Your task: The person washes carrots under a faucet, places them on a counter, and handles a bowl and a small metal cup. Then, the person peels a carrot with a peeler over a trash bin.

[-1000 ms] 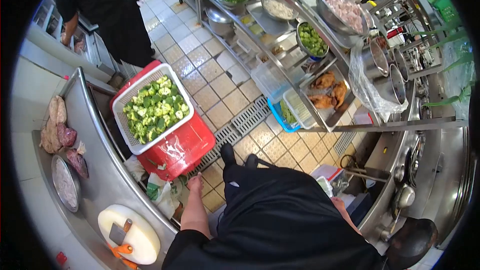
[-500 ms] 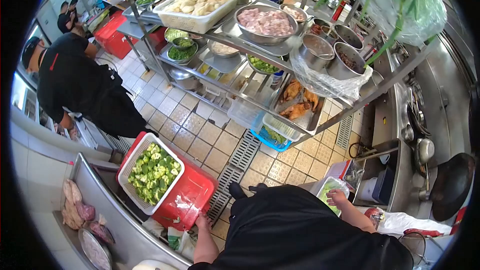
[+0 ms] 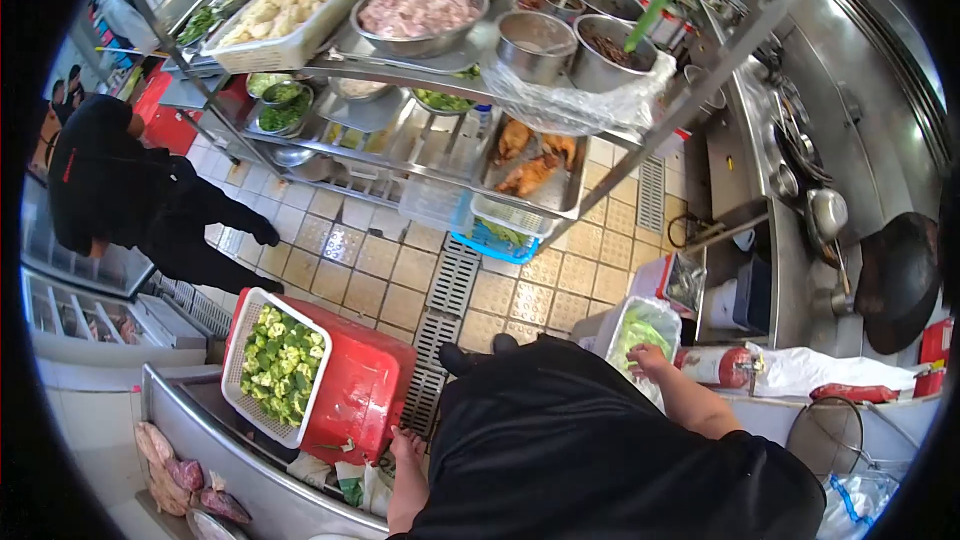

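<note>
My left hand (image 3: 407, 446) hangs at the near corner of a red plastic box (image 3: 368, 365), its fingers loosely apart. Whether the fingertips touch the box cannot be made out. On the box's left side rests a white basket (image 3: 322, 387) of cut green broccoli-like florets (image 3: 282, 364). To my right, my right hand (image 3: 650, 356) is open with bent fingers, over or beside a pale bin (image 3: 600, 332) with light green contents (image 3: 640, 328). Nothing shows in either hand.
A steel rack (image 3: 430, 155) ahead carries bowls, pots and a tray of roasted birds (image 3: 530, 175). A fire extinguisher (image 3: 712, 365) lies right, near a wok (image 3: 895, 280). Left stand a steel sink (image 3: 255, 460) and another person (image 3: 120, 190). A floor drain (image 3: 445, 300) crosses the tiles.
My view has shifted, so the rack appears further left and higher. The person at left has changed stance, legs now apart. My hands stay near the red box and the bin.
</note>
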The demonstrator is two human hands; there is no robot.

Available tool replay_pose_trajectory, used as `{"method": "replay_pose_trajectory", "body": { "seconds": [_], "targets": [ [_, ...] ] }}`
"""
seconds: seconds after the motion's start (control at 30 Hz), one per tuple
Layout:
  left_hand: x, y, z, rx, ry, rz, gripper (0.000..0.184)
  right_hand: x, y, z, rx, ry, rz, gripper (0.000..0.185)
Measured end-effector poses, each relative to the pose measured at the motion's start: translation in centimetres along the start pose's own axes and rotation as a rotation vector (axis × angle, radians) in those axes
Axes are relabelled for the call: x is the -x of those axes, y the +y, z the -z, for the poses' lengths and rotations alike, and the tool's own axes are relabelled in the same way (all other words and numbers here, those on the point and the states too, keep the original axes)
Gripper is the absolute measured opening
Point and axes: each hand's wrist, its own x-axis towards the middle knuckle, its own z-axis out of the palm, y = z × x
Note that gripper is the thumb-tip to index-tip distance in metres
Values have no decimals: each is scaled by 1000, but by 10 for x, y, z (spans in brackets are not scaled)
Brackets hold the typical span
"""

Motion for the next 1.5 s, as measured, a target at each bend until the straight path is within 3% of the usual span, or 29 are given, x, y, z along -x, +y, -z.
{"method": "replay_pose_trajectory", "body": {
  "seconds": [0.2,0.33,0.5,0.6,0.67,0.7,0.87,1.0,1.07,1.2,1.27,1.5],
  "targets": [
    [24,18,-10,-112,53,-18,43,-24,20,-11,-73,19,80,12],
    [7,13,4,-165,-45,-104,40,-31,30,-14,-63,59,73,13],
    [-12,8,26,-155,-174,-92,37,-16,17,-22,76,71,93,30],
    [-2,24,16,-294,-154,-128,37,-17,12,-31,129,182,72,44],
    [5,37,-2,-417,-139,-166,36,-35,21,-40,183,376,262,51],
    [10,45,-11,-479,-130,-188,36,-35,15,-44,184,423,217,55],
    [34,84,-74,-801,-113,-341,35,-72,25,-73,-38,474,95,47],
    [54,102,-118,-978,-91,-440,34,-120,49,-100,81,353,30,39],
    [63,110,-132,-1044,-78,-475,34,-140,68,-113,241,343,151,39],
    [72,119,-146,-1154,-52,-517,34,-117,79,-105,218,393,173,37],
    [75,122,-149,-1198,-42,-533,34,-123,88,-98,109,175,-74,33],
    [87,125,-143,-1312,-8,-572,34,-127,98,-69,122,189,-78,36]
  ]
}}
